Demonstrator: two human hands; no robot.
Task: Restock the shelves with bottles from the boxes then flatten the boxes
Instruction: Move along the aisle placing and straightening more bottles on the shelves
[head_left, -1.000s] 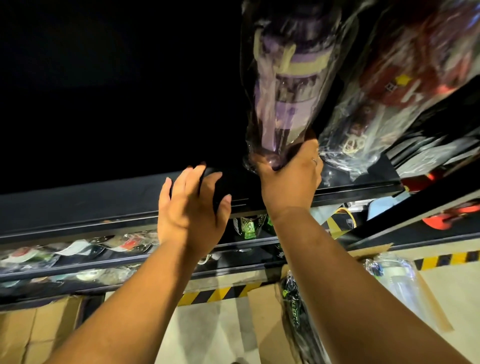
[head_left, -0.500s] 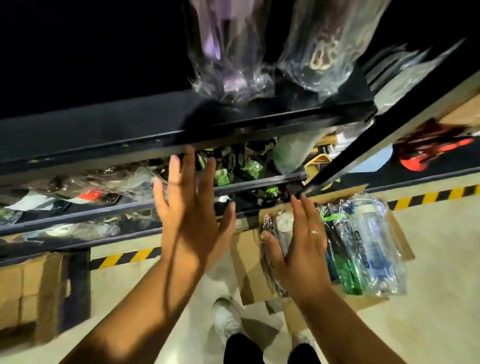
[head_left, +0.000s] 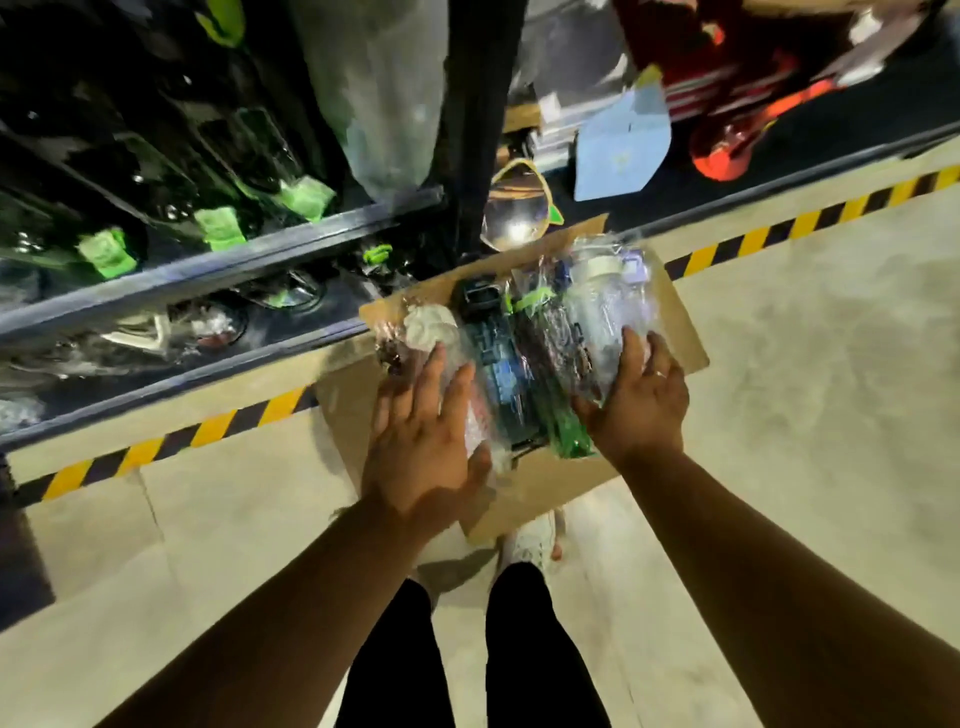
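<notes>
Your left hand (head_left: 421, 447) spreads its fingers over the left bottle (head_left: 427, 326); your right hand (head_left: 636, 402) curls its fingers round the right bottle (head_left: 605, 306).

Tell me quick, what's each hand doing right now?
Left hand: open, fingers straight over the white-capped bottle.
Right hand: holding the clear bottle in the box.

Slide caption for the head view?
Left hand hovers over wrapped bottles in the cardboard box; right hand grips the clear bottle.

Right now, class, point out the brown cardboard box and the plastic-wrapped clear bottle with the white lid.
Brown cardboard box (head_left: 550, 486): head view, near side.
Plastic-wrapped clear bottle (head_left: 608, 314): head view, upper body.
</notes>
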